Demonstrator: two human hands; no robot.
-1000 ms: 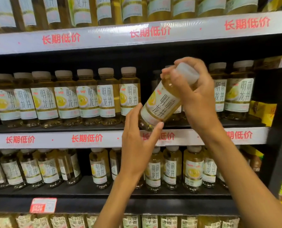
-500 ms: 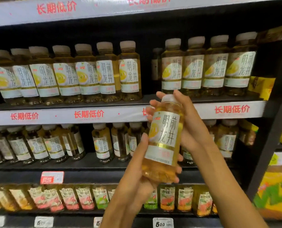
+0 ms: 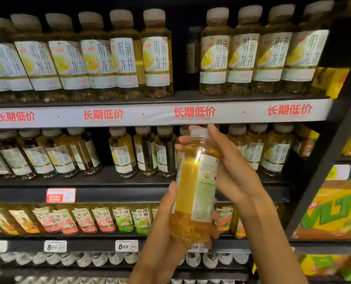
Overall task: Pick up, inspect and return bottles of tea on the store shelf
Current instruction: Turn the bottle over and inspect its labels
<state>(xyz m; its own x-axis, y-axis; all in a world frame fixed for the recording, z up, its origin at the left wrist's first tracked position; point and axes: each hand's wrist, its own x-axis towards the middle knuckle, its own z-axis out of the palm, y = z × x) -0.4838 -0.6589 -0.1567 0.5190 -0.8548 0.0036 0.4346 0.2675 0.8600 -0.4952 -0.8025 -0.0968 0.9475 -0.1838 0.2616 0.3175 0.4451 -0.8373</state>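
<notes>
A bottle of golden tea (image 3: 193, 187) with a pale cap stands nearly upright in front of the shelves, its back label with small green print turned toward me. My left hand (image 3: 162, 228) grips its lower half from the left and below. My right hand (image 3: 230, 173) holds the upper half from the right, with fingers curled around the neck just under the cap. Rows of the same tea bottles (image 3: 156, 54) fill the shelf above, and there is a gap (image 3: 188, 56) in that row.
More of the same bottles (image 3: 121, 152) stand on the middle shelf behind my hands. Below are smaller colourful drink bottles (image 3: 100, 220), price tags (image 3: 126, 245) and a row of white caps. Yellow drink cartons (image 3: 334, 214) fill the unit at the right, past a dark upright post (image 3: 322, 181).
The bottle has been rotated so its back label faces me instead of the front. My view has dropped further down the shelves; both hands still hold the bottle.
</notes>
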